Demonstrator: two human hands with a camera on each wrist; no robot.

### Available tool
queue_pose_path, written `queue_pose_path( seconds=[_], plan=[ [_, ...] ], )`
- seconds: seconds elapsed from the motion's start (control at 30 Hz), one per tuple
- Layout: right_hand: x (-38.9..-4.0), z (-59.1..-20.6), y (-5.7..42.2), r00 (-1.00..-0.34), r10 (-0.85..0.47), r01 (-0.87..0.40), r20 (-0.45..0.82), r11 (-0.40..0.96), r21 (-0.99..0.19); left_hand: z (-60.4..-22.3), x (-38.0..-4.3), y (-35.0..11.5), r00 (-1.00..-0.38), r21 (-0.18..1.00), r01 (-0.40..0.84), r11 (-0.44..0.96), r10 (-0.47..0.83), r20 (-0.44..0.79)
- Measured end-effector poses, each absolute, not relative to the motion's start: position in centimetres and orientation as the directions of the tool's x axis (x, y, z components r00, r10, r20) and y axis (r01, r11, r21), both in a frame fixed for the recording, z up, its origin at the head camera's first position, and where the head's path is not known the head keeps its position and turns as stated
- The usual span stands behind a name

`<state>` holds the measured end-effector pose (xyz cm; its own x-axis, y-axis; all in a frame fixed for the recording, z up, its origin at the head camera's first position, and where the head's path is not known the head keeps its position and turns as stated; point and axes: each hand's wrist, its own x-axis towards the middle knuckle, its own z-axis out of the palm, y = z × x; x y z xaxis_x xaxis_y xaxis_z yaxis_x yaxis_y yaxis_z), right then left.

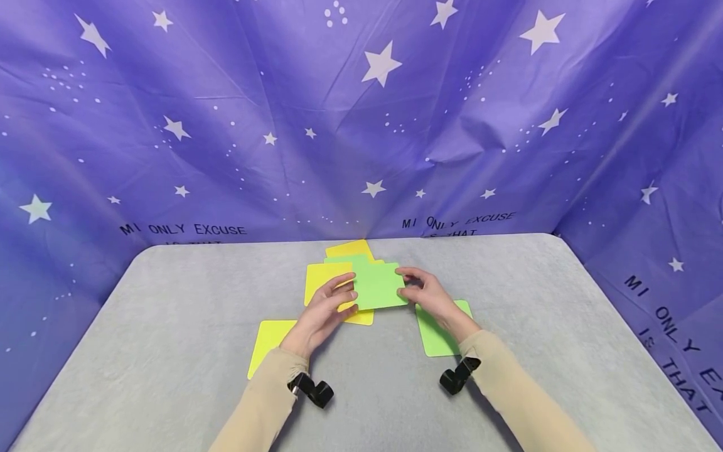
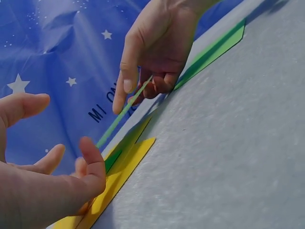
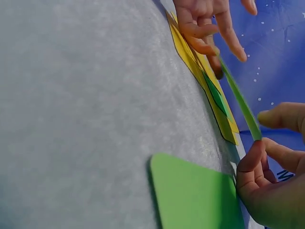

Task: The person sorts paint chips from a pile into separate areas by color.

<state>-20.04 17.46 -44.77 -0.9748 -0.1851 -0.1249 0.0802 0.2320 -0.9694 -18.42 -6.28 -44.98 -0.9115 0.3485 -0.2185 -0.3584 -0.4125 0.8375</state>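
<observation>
Thin green card; mottled tabletop

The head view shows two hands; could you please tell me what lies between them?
A green card spans the stretch between the left hand and the right hand, with yellow cards partly beneath it, as the head view shows.

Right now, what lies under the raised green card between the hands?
Past the edges of the raised green card, yellow cards and a strip of another green card show beneath it. In the head view it hides the rest, so their full number cannot be told.
</observation>
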Motion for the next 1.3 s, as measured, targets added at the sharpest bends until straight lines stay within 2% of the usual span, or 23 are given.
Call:
queue_pose_path(
  seconds=[0.67, 0.93, 1.3],
  plan=[
    [-16.2, -43.8, 19.8, -0.982, -0.158, 0.076, -0.102, 0.162, -0.984, -45.8, -16.9, -4.4, -0.889, 0.893, -0.284, -0.349, 0.444, -0.109],
    [-15.1, -43.7, 21.4, -0.985, -0.153, 0.051, -0.082, 0.192, -0.980, -46.3, -16.5, -3.1, -0.882, 0.924, -0.236, -0.300, 0.465, -0.074],
    [-13.8, -43.7, 23.5, -0.985, -0.152, 0.034, -0.077, 0.271, -0.962, -46.6, -16.0, -0.7, -0.907, 0.958, -0.180, -0.225, 0.414, -0.073]
  ],
)
